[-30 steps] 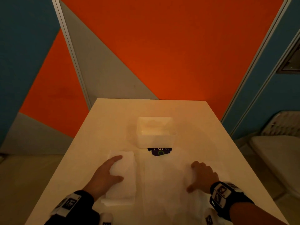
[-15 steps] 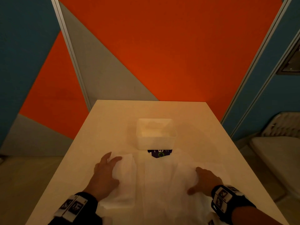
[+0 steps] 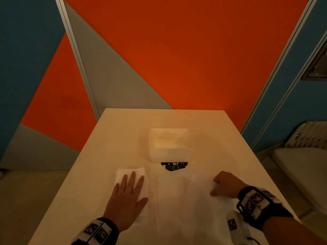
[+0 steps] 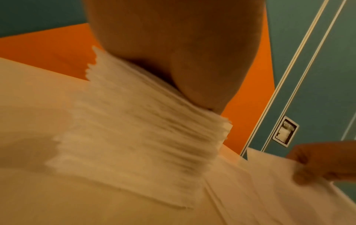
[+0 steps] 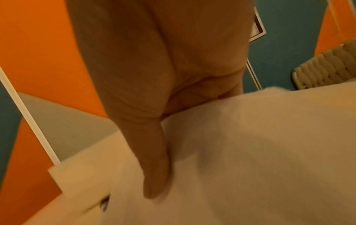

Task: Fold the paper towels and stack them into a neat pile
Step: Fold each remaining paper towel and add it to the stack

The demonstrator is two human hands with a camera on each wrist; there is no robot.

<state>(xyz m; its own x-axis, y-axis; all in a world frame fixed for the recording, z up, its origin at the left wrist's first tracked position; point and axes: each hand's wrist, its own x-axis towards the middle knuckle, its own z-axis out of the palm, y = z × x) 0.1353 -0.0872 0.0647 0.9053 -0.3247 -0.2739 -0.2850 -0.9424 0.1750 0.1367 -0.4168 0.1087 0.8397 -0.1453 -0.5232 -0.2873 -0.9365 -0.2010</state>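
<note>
A dark purple packet (image 3: 174, 167) poking out from under the white container (image 3: 170, 145) carries white print and a green ring, perhaps a logo; the print is too small and blurred to read.

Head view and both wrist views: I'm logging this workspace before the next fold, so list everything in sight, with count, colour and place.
Table: one, cream, under everything.
Pile of folded towels: one, white, near left, many layers visible in the left wrist view.
Unfolded towel: at least one, white, spread flat near centre; exact count unclear.
Container: one, translucent white, mid-table; contents unclear.
Dark printed packet: one, purple-black, poking out beside the container's near side.
Chair: one, pale, right of the table.
Wall panels: orange, grey, teal, behind.
Left hand: flat, pressing on the pile.
Right hand: fingers curled, pinching the unfolded towel's right edge.
</note>
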